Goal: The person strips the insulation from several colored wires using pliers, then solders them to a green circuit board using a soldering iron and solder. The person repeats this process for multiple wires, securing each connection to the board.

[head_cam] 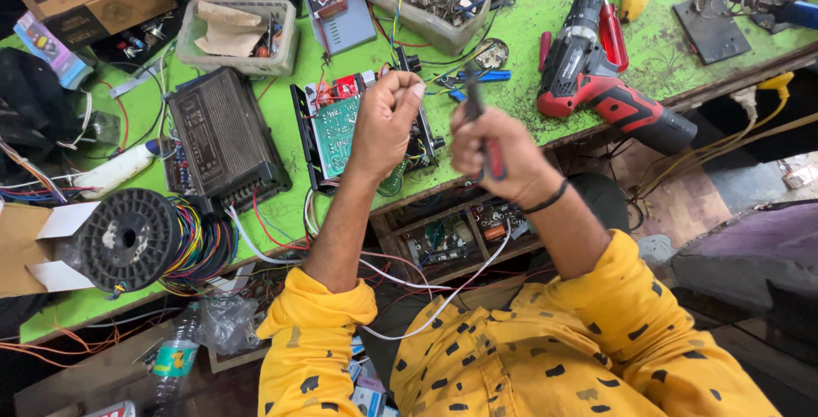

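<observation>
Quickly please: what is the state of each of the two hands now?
Left hand: closed in a fist; what it pinches cannot be told.
Right hand: closed on a red-handled tool.

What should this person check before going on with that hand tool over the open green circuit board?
1. Grip on the red-handled hand tool: ok, the right hand is closed around it.
2. What the left hand pinches: cannot tell, its fist hides it.
3. Green circuit board steady in its open case: ok, it lies flat on the green table.
4. Loose wires near the board: not ok, red and white strands trail off the table edge.
5. Red cordless drill out of the way: ok, it lies apart, to the right.
</observation>
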Available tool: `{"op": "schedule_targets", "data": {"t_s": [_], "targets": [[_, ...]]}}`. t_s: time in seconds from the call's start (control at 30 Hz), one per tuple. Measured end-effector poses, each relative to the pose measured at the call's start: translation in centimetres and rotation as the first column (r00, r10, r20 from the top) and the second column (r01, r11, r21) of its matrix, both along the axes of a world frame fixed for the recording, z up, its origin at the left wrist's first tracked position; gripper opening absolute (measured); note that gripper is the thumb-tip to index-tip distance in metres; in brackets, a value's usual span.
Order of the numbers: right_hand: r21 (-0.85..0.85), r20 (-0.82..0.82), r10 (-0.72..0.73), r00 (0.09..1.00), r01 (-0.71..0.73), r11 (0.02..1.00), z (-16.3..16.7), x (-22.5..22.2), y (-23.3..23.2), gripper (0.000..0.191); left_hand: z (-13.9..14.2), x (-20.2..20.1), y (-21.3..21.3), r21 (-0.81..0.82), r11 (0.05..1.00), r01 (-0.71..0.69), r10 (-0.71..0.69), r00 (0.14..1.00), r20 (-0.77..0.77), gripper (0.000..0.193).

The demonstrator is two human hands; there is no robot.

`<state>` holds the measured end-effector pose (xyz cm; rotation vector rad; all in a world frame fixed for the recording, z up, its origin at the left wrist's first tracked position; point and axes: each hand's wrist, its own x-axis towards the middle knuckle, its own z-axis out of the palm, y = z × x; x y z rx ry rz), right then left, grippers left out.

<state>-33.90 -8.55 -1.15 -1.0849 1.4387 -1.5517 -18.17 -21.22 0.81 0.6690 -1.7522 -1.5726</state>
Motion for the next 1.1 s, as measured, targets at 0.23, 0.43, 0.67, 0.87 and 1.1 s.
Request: {"op": "schedule_targets", "data": {"t_s": [0.23, 0.43, 0.67, 0.87, 1.1], "targets": [[-0.194, -0.724, -0.228, 0.651, 0.124, 0.973, 0.3, -0.6, 0.9, 0.042, 2.0, 0.8, 0.6, 0.061, 0.998, 0.014, -0.011, 0.998, -0.054, 0.021], [-0.13, -0.67, -0.158, 0.726, 0.094, 0.987, 1.7, 0.8, 0.9, 0.045, 2.3, 0.8, 1.0, 0.068, 0.998, 0.015, -0.017, 1.0, 0.024, 0.021], [-0.158, -0.665, -0.148, 0.732, 0.056, 0.986, 2.1, 1.2, 0.7, 0.046, 1.9, 0.9, 1.0, 0.054, 0.998, 0.011, -0.013, 0.999, 0.044, 0.02], [-0.13, -0.65, -0.115, 0.751, 0.039, 0.991, 2.0, 1.3, 0.8, 0.045, 1.4, 0.7, 1.2, 0.072, 0.997, 0.02, -0.022, 0.999, 0.031, 0.02], [-0.089, -0.657, -0.122, 0.744, 0.085, 0.992, 2.5, 1.8, 0.7, 0.028, 1.2, 0.6, 1.4, 0.06, 0.998, 0.01, -0.01, 1.0, 0.008, 0.018]]}}
